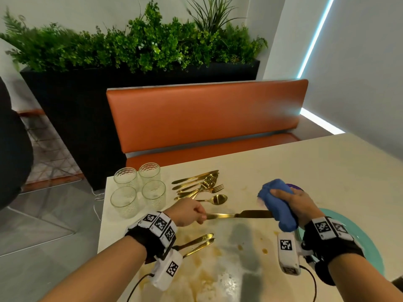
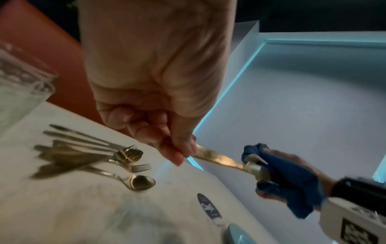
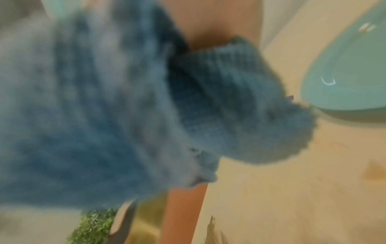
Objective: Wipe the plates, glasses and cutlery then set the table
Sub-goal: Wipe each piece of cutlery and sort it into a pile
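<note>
My left hand (image 1: 194,214) grips the handle of a gold knife (image 1: 239,214) and holds it level above the table. My right hand (image 1: 298,205) holds a bunched blue cloth (image 1: 277,205) wrapped round the tip of the blade. In the left wrist view the left hand (image 2: 167,145) pinches the knife (image 2: 221,159) while the cloth (image 2: 292,181) covers the blade end. The cloth (image 3: 125,115) fills the right wrist view. A pile of gold cutlery (image 1: 200,185) lies behind the hands. Two gold pieces (image 1: 198,243) lie near my left wrist. Several clear glasses (image 1: 137,190) stand at the table's left corner.
A teal plate (image 1: 368,243) sits under my right wrist near the table's right side. The cream table (image 1: 305,162) carries brown stains (image 1: 263,250) and wet smears in front of me. An orange bench (image 1: 207,118) and a black planter (image 1: 87,105) stand beyond the far edge.
</note>
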`<move>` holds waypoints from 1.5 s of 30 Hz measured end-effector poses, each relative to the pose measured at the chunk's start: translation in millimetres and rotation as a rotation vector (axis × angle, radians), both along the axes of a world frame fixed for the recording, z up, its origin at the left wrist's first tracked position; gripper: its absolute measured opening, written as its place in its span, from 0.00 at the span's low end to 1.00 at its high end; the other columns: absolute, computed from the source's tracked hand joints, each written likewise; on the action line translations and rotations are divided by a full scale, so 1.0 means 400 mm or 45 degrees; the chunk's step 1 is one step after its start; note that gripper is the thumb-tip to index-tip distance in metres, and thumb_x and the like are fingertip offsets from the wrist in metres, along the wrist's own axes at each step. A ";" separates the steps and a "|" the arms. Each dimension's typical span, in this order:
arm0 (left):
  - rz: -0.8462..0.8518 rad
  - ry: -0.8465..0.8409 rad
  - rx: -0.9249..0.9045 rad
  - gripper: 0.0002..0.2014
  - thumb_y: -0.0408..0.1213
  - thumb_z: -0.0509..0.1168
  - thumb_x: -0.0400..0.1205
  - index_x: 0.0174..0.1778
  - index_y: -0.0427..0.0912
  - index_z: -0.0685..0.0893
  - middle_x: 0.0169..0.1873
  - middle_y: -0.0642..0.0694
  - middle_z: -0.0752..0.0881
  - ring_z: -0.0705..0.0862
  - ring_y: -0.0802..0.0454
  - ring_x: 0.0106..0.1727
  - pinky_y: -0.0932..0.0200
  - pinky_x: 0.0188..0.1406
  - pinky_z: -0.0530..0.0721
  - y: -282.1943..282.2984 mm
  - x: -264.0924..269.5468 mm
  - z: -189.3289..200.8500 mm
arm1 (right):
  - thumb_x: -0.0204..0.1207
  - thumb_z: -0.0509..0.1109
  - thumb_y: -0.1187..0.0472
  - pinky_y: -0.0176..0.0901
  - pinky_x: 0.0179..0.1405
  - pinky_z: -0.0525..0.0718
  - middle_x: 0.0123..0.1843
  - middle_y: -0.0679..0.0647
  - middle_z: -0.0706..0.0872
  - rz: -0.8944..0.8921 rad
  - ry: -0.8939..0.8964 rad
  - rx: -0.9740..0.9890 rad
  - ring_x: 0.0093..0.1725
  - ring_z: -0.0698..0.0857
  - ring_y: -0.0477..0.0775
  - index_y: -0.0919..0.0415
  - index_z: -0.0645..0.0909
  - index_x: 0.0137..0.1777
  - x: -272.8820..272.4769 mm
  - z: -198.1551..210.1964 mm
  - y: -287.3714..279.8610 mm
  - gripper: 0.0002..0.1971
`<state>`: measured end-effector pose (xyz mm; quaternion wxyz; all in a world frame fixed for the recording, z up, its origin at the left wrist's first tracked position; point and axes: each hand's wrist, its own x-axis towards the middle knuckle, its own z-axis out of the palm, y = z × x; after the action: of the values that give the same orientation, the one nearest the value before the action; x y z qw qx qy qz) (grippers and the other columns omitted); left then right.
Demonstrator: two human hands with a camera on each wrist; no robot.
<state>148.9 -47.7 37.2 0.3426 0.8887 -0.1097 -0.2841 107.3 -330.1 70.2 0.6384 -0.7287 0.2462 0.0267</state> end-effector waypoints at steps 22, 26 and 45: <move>0.461 0.242 -0.356 0.12 0.24 0.68 0.75 0.55 0.30 0.86 0.51 0.39 0.87 0.83 0.44 0.56 0.51 0.66 0.79 -0.156 -0.030 -0.022 | 0.75 0.70 0.56 0.61 0.61 0.82 0.56 0.66 0.86 0.006 0.050 0.202 0.56 0.85 0.67 0.63 0.80 0.55 0.027 -0.077 0.245 0.13; 0.402 0.192 -0.219 0.13 0.28 0.65 0.80 0.59 0.30 0.84 0.56 0.34 0.85 0.82 0.45 0.53 0.56 0.57 0.80 -0.160 -0.033 -0.055 | 0.74 0.71 0.55 0.55 0.52 0.86 0.51 0.65 0.87 0.040 0.120 0.129 0.49 0.86 0.64 0.64 0.81 0.50 0.015 -0.111 0.245 0.12; 0.526 0.441 -0.515 0.06 0.41 0.66 0.81 0.45 0.42 0.84 0.36 0.48 0.80 0.73 0.56 0.32 0.62 0.23 0.69 -0.160 0.137 0.010 | 0.73 0.70 0.45 0.41 0.42 0.79 0.46 0.59 0.88 0.534 0.126 -0.629 0.41 0.82 0.54 0.59 0.81 0.47 0.110 -0.138 0.237 0.16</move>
<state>203.6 -111.5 41.2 0.5760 0.7447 0.0784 -0.3280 151.4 -235.5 15.0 0.4101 -0.8943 0.1205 0.1326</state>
